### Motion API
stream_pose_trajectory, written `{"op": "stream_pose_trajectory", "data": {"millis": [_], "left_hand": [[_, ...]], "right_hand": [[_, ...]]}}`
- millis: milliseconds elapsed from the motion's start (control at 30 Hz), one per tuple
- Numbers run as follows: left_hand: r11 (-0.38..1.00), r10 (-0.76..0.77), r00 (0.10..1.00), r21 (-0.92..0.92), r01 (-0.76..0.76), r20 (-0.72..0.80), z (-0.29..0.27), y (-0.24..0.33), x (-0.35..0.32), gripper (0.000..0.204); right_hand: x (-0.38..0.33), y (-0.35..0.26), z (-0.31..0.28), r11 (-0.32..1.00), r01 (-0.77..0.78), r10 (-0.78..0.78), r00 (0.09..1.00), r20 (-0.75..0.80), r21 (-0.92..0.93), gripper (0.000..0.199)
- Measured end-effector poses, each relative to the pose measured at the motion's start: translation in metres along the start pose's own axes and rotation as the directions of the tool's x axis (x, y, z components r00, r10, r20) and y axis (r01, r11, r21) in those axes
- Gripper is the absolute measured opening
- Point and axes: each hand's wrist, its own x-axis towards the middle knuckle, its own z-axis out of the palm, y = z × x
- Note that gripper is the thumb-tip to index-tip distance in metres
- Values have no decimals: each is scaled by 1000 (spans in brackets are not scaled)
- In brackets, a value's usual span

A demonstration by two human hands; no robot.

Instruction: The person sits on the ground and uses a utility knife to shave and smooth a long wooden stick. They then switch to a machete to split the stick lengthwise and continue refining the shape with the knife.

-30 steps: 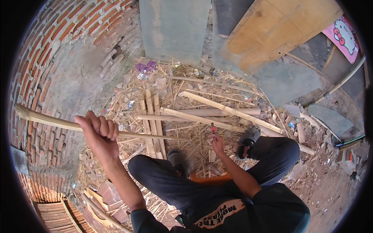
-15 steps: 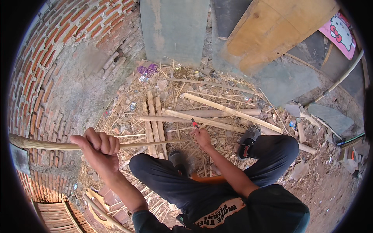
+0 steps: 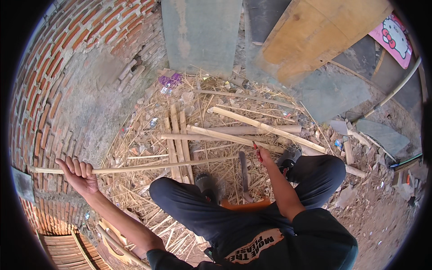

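Observation:
My left hand (image 3: 80, 174) is closed around a long thin bamboo strip (image 3: 157, 165), held out to the left near the brick wall. The strip runs roughly level from beyond my fist toward my right hand (image 3: 264, 156). That hand pinches a small red object (image 3: 255, 146) just past the strip's right end, above my knees. A grey blade (image 3: 243, 173) stands between my legs, its lower end by an orange object (image 3: 245, 206). Split bamboo poles (image 3: 252, 131) lie crossed on the straw-covered ground in front of me.
A curved brick wall (image 3: 58, 90) stands on the left. Grey slabs (image 3: 200, 31) and a wooden board (image 3: 315, 31) lean at the back. Several flat bamboo slats (image 3: 176, 139) lie side by side. Stones and a pale pipe (image 3: 396, 90) are at the right.
My left hand has swung out to the left and lower, carrying the strip with it. My right hand moved left along the strip, then back to the right near its end.

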Motion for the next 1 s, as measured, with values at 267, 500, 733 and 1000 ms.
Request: {"op": "stream_pose_trajectory", "data": {"millis": [267,500,733,1000], "left_hand": [[999,36,999,1,-36,-21,-54,26,-2,55],[991,116,990,76,-110,-79,-48,51,-17,52],[997,51,965,-63,-35,259,-19,70,-19,53],[980,193,963,-79,-181,188,-22,78,-35,55]], "right_hand": [[30,-24,8,942,119,-105,993,62,-313,46],[3,-84,43,643,368,-339,923,181,-671,56],[-27,-137,84,931,285,-231,944,235,-228,50],[-34,-84,87,762,458,-423,887,183,-458,53]]}}
